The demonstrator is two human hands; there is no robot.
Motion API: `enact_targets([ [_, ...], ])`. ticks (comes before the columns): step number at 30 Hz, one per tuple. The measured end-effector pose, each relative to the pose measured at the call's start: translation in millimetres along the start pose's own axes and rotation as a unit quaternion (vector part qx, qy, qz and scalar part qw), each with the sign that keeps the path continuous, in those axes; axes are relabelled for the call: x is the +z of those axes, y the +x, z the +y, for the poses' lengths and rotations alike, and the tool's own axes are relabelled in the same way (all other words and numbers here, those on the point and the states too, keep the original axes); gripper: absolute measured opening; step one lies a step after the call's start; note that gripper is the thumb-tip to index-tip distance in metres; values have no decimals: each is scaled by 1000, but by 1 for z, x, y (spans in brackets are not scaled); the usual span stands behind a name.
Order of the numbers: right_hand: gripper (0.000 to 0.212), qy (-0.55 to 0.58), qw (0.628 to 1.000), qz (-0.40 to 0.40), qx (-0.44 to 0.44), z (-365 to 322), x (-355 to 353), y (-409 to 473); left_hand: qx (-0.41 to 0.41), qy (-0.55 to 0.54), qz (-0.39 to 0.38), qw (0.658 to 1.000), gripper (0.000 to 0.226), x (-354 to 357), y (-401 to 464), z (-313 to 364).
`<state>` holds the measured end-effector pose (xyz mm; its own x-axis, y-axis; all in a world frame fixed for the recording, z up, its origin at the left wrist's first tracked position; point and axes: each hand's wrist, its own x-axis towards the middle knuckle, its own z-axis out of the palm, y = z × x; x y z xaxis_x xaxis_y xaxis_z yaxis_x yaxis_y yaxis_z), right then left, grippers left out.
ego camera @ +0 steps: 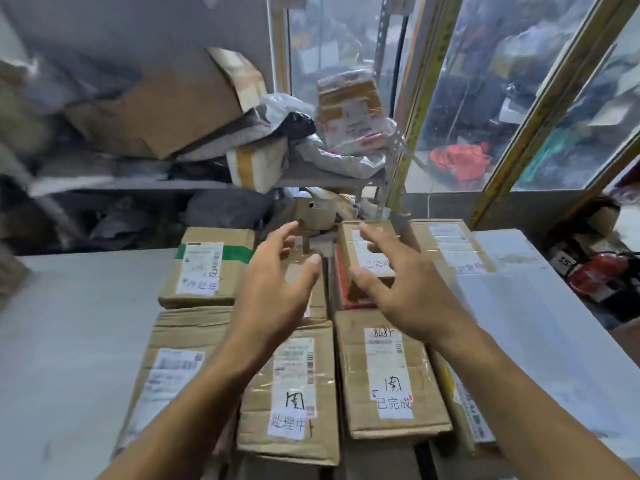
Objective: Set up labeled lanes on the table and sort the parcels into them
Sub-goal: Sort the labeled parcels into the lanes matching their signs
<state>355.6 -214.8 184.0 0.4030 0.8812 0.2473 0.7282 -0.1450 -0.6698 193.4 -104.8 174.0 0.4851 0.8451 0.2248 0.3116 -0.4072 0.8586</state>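
Cluttered shelving and glass panes loom behind a grey tabletop (69, 341). Both hands reach in spread wide and holding nothing, left hand (273, 292) and right hand (405, 289) flanking a small taped carton (372, 252) toward the far edge, atop others. Looks stiff and probably light; I'd pinch its two side walls. My count is seven cardboard parcels, maybe more hidden. Handwritten labels show on four or five.

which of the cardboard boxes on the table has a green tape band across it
The box at the far left of the back row. A green band crosses its top beside the shipping label; the other parcels show only plain brown card, clear tape and white labels.
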Motion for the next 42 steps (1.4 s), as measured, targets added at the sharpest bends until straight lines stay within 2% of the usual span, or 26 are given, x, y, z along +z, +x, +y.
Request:
enact_targets([
  [5, 62, -8, 998, -43, -42, -70, 75, 41, -26, 10, 31, 999, 45, -92, 12, -57],
  [13, 56, 1, 994, -98, -56, -199, 249, 103, -102, 55, 75, 990, 35, -272, 28, -186],
  [22, 54, 34, 970, -231, -71, -314, 430, 142, -257, 99, 167, 947, 34, -451, 12, -334],
  [25, 55, 26, 958, -276, -73, -332, 477, 145, -311, 146, 178, 922, 34, -480, -6, -383],
  [27, 55, 19, 952, -298, -72, -338, 503, 144, -353, 199, 167, 899, 44, -491, -18, -416],
  [32, 54, 6, 937, -345, -57, -338, 541, 135, -443, 300, 22, 844, 68, -494, -38, -475],
  [34, 54, 3, 932, -360, -46, -335, 549, 132, -474, 298, 11, 829, 69, -490, -43, -486],
  [37, 53, 0, 927, -374, -31, -329, 556, 127, -477, 350, 4, 806, 74, -487, -47, -491],
  [39, 53, 0, 924, -381, -21, -326, 560, 125, -466, 388, 0, 795, 90, -486, -48, -490],
  [42, 53, -2, 918, -396, -5, -322, 567, 119, -452, 375, 1, 809, 116, -478, -47, -489],
])
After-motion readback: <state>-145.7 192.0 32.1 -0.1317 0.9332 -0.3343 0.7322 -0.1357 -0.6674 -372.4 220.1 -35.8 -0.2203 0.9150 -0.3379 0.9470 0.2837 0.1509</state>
